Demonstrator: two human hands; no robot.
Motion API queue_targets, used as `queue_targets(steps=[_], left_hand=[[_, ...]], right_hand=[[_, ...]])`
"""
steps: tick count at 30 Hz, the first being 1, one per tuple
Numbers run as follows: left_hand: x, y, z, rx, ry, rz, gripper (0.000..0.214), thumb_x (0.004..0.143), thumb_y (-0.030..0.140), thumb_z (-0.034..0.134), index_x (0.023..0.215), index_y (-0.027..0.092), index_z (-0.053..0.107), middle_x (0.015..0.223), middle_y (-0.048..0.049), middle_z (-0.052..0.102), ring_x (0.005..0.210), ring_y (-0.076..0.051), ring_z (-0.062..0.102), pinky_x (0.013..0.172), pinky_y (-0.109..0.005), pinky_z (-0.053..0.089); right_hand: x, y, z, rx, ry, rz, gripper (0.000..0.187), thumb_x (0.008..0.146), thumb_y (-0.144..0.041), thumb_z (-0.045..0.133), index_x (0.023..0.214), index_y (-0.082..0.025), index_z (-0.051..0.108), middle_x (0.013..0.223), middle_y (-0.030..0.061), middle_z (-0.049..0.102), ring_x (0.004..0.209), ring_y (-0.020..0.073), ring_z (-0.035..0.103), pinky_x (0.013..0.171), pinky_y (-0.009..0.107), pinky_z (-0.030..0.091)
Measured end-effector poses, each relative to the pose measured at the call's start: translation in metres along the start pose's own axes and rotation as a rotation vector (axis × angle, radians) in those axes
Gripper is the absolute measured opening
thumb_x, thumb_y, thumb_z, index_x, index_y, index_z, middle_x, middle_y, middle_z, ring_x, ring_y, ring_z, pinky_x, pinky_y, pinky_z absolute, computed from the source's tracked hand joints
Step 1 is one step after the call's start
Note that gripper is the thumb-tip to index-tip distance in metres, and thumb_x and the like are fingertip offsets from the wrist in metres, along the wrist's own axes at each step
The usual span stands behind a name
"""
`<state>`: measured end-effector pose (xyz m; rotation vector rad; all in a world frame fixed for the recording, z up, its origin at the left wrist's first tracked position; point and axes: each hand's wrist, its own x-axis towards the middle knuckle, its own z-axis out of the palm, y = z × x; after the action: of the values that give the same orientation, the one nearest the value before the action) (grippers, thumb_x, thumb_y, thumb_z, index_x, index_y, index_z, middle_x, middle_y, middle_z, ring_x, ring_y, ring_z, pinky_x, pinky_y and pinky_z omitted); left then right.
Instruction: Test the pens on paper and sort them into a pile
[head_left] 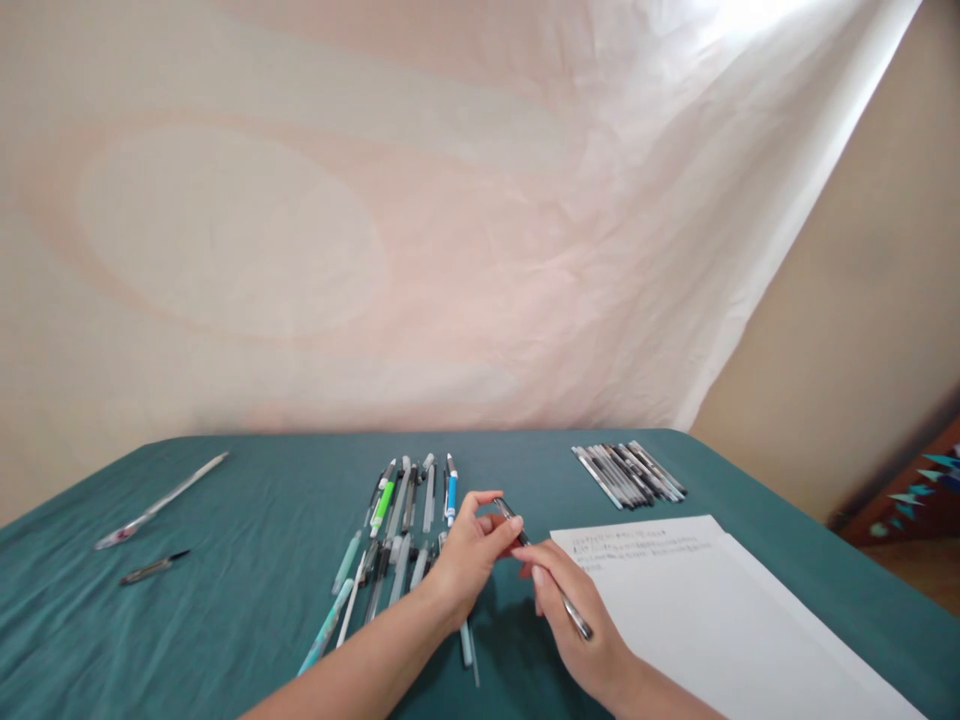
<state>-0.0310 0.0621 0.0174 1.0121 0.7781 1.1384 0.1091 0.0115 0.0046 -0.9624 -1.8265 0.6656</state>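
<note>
A dark-tipped, see-through pen (576, 618) slants between both hands above the table. My left hand (474, 552) pinches its far end between thumb and fingers. Around the pen's middle, the fingers of my right hand (576, 622) are closed, and its near end sticks out over that hand. Just left of my left hand lie many pens in two loose rows, among them a green pen (382, 508) and a blue pen (451, 492). My left forearm hides part of the nearer row. To the right of my right hand is white paper (697, 610) with lines of handwriting at its top.
A tidy row of dark and clear pens (628, 474) lies at the back right of the green-clothed table (270, 520). At the left are a long white stick-like item (169, 503) and a single dark pen (154, 569). A pale cloth (450, 220) hangs behind the table.
</note>
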Motion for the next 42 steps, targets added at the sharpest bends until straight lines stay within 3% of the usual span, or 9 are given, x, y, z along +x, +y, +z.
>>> queue_targets(steps=[5,9,16,21,26,30,35,37,42], left_hand=[[0.003,-0.003,-0.004,-0.007,0.044,0.0,0.049,0.067,0.034,0.066,0.105,0.018,0.04,0.069,0.002,0.057,0.064,-0.011,0.056,0.069,-0.028,0.043],[0.012,-0.002,-0.013,-0.026,0.146,0.035,0.051,0.066,0.034,0.067,0.106,0.019,0.04,0.072,0.0013,0.058,0.067,-0.011,0.056,0.07,-0.026,0.044],[0.024,0.0,-0.022,-0.014,0.3,0.175,0.051,0.065,0.032,0.068,0.106,0.021,0.039,0.071,0.0036,0.053,0.07,-0.011,0.056,0.069,-0.027,0.046],[0.021,-0.001,-0.018,0.042,0.271,0.158,0.047,0.064,0.032,0.067,0.102,0.019,0.042,0.069,0.0033,0.054,0.071,-0.012,0.056,0.072,-0.03,0.047],[0.017,0.0,-0.016,0.101,0.184,0.127,0.048,0.067,0.035,0.064,0.105,0.017,0.042,0.078,-0.0015,0.057,0.079,-0.016,0.058,0.079,-0.033,0.045],[0.012,-0.002,-0.015,0.2,0.091,0.048,0.056,0.07,0.036,0.061,0.115,0.016,0.034,0.091,-0.0066,0.057,0.08,-0.016,0.058,0.075,-0.032,0.044],[0.004,-0.006,-0.014,0.431,-0.095,-0.007,0.046,0.069,0.03,0.061,0.108,0.016,0.042,0.083,-0.0043,0.058,0.065,-0.013,0.054,0.063,-0.026,0.041],[0.001,-0.007,-0.014,0.515,-0.146,0.026,0.039,0.069,0.028,0.06,0.104,0.016,0.047,0.08,-0.0033,0.058,0.066,-0.013,0.053,0.064,-0.026,0.041],[-0.002,-0.006,-0.018,0.636,-0.2,0.089,0.032,0.069,0.027,0.058,0.099,0.019,0.053,0.078,-0.0019,0.06,0.068,-0.015,0.054,0.064,-0.025,0.041]], right_hand=[[-0.001,0.0,0.001,0.043,-0.005,0.06,0.025,0.088,-0.026,0.038,0.109,-0.021,0.05,0.089,0.0045,0.054,0.076,0.0146,0.053,0.068,0.026,0.044],[-0.004,0.007,0.0,0.106,0.081,0.16,0.025,0.086,-0.03,0.041,0.108,-0.02,0.046,0.084,0.003,0.054,0.068,0.0128,0.051,0.059,0.023,0.044],[0.013,0.015,-0.02,-0.032,0.117,0.25,0.022,0.082,-0.034,0.047,0.093,-0.017,0.057,0.071,0.0011,0.057,0.057,0.0114,0.049,0.051,0.021,0.039],[0.024,0.019,-0.04,-0.183,-0.024,0.257,0.021,0.08,-0.032,0.049,0.081,-0.017,0.064,0.073,0.0028,0.063,0.062,0.0141,0.055,0.057,0.024,0.041],[0.031,0.024,-0.059,-0.245,-0.067,0.238,0.023,0.079,-0.032,0.048,0.076,-0.017,0.066,0.066,0.0009,0.063,0.06,0.0139,0.054,0.055,0.024,0.04],[0.037,0.058,-0.093,-0.329,0.064,0.269,0.028,0.076,-0.039,0.049,0.079,-0.016,0.065,0.065,0.0015,0.063,0.059,0.0154,0.055,0.053,0.025,0.041],[0.037,0.135,-0.164,-0.666,0.281,0.568,0.034,0.074,-0.041,0.046,0.087,-0.016,0.065,0.073,0.0042,0.067,0.067,0.0173,0.06,0.061,0.024,0.044],[0.033,0.158,-0.192,-0.755,0.349,0.656,0.035,0.074,-0.04,0.046,0.087,-0.014,0.066,0.077,0.0094,0.068,0.072,0.0219,0.061,0.062,0.028,0.043],[0.021,0.186,-0.238,-0.896,0.474,0.863,0.038,0.072,-0.04,0.048,0.089,-0.014,0.068,0.087,0.0197,0.066,0.077,0.0317,0.06,0.056,0.036,0.042]])
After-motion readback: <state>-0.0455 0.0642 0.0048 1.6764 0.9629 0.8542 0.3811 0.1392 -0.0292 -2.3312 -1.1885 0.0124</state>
